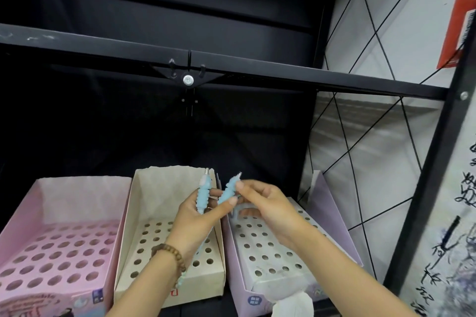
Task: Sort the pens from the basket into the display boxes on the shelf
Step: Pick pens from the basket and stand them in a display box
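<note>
The shelf rail (257, 71) is black painted metal with a matt finish. The pink box (77, 201), cream box (164, 188) and lilac box (325, 201) are matt card. The left pen (203, 195) and right pen (228, 192) carry ribbed, matt pale-blue sleeves; the bracelet (170, 252) is smooth wooden beads.

A single wide-angle view from a camera worn on the person's head. It faces forward and slightly down into a black metal shelf (257, 77). It sits close. Three hole-punched cardboard display boxes (164, 188) fill the lower frame, and a white patterned wall (386, 33) is at the right.
</note>
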`<state>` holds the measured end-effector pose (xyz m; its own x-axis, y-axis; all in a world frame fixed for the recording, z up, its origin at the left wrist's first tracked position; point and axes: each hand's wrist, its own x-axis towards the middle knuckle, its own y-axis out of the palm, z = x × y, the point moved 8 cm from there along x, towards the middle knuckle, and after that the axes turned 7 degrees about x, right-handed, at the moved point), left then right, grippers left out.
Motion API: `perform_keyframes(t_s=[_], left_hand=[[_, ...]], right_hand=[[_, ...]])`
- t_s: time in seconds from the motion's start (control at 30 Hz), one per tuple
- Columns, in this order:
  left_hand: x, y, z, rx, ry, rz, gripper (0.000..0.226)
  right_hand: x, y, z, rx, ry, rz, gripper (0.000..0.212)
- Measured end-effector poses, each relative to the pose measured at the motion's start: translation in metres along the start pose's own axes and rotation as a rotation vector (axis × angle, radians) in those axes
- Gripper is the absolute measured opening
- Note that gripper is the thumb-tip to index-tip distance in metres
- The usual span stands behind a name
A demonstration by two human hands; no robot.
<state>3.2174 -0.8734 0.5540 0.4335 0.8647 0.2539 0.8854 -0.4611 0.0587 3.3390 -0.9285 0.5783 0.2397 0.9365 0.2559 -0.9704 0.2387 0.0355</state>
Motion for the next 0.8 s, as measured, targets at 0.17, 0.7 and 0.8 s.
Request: perform_keyframes(t_s=[0.17, 0.7, 0.8], left_hand=[[0.006, 0.008, -0.005, 0.158, 0.072, 0.017, 0.045], [0.034, -0.02, 0.039, 0.516, -0.032, -0.01, 0.034], [0.035, -0.02, 0.039, 0.518, -0.031, -0.008, 0.034]], right_hand=[[0.003, -0.023, 0.007, 0.094, -0.022, -0.078, 0.026], [0.056, -0.078, -0.015, -0.012, -0.179, -0.34, 0.015], [0.062, -0.082, -0.014, -0.017, -0.198, -0.353, 0.014]])
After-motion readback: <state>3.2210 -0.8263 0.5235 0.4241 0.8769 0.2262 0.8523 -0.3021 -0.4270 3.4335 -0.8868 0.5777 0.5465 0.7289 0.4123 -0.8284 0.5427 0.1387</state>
